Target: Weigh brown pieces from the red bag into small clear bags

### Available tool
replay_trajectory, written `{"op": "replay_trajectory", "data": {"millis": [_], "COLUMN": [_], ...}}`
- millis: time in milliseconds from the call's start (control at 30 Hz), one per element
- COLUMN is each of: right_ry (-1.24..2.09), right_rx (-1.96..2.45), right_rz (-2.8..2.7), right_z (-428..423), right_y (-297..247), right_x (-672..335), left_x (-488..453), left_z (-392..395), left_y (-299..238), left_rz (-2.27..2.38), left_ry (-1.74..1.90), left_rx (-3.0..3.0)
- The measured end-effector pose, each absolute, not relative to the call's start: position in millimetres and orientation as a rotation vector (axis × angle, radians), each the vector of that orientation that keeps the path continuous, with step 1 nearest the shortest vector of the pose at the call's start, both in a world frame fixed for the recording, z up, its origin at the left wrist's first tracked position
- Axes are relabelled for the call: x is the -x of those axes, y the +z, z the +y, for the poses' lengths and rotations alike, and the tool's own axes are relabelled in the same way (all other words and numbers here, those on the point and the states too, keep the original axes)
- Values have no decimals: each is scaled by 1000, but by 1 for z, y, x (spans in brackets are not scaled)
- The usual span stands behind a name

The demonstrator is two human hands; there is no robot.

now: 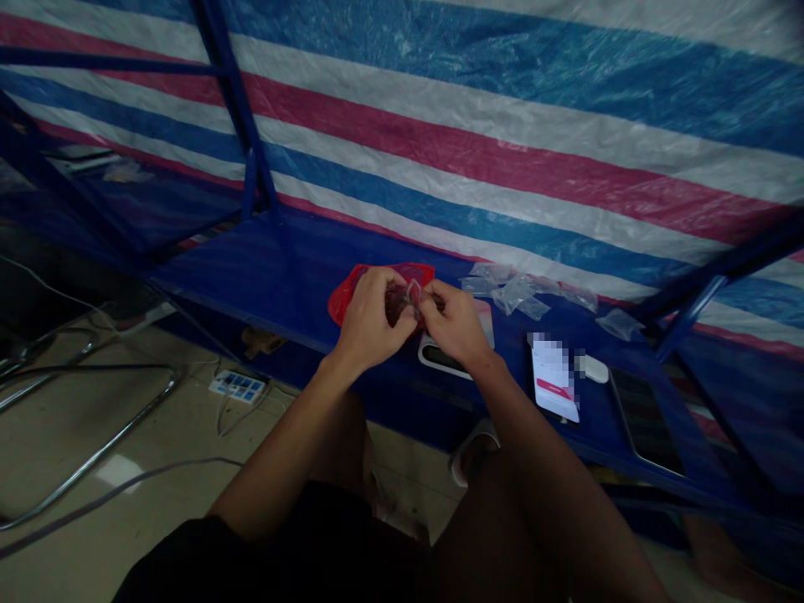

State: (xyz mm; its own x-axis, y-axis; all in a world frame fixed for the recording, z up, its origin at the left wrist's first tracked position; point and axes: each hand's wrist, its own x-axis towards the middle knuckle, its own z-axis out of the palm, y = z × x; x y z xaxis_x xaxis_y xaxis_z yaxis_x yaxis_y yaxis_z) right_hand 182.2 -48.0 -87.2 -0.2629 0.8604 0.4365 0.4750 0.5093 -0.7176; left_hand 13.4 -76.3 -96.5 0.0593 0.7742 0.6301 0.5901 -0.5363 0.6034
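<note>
My left hand (373, 314) and my right hand (457, 322) meet over the blue shelf, fingertips close together. Pinched between them is a small piece of clear plastic (413, 293), with a whitish edge; its exact shape and contents are too small and dim to make out. A red plastic bag (342, 293) lies just behind and under my left hand, partly hidden by it. Below my right hand rests a white device with a dark oval front (443, 358), partly covered by the hand and wrist.
Several crumpled clear plastic bags (518, 293) lie along the back of the blue shelf (295, 276). To the right are a lit phone (553, 381), a small white case (594, 368) and a dark tablet-like slab (646, 419). A power strip (237, 386) and cables lie on the floor, near a metal chair frame (157, 402).
</note>
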Motion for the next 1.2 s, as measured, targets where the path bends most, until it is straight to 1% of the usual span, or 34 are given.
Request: {"op": "replay_trajectory", "data": {"millis": [100,167,467,667,733,867,933,1033,1133,1200], "right_ry": [628,658,810,966,877,540,486,599,869,1028], "right_rx": [1017,992,1082,1034,1032,930,883,953,996,987], "right_rz": [-1942,-1948,-1856,-1801,-1794,-1841,-1906,-1900,-1735,-1609], "right_z": [-49,-49,-41,-39,-40,-45,-48,-49,-45,-42], "right_y": [-86,-85,-92,-94,-92,-86,-86,-90,-95,-96], "right_x": [-182,-183,-185,-183,-183,-180,-175,-164,-155,-152], "left_x": [-7,-2,12,15,18,27,31,33,34,36], "left_z": [-69,-64,-54,-47,-43,-36,-34,-33,-31,-28], "left_y": [-100,-101,-89,-89,-91,-88,-82,-69,-56,-51], "left_rz": [1135,1087,1191,1252,1258,1244,1257,1288,1307,1327], "left_ry": [1349,1253,1194,1117,1115,1046,979,833,667,630], "left_rx": [-2346,-2353,-2364,-2350,-2363,-2417,-2480,-2605,-2690,-2719]}}
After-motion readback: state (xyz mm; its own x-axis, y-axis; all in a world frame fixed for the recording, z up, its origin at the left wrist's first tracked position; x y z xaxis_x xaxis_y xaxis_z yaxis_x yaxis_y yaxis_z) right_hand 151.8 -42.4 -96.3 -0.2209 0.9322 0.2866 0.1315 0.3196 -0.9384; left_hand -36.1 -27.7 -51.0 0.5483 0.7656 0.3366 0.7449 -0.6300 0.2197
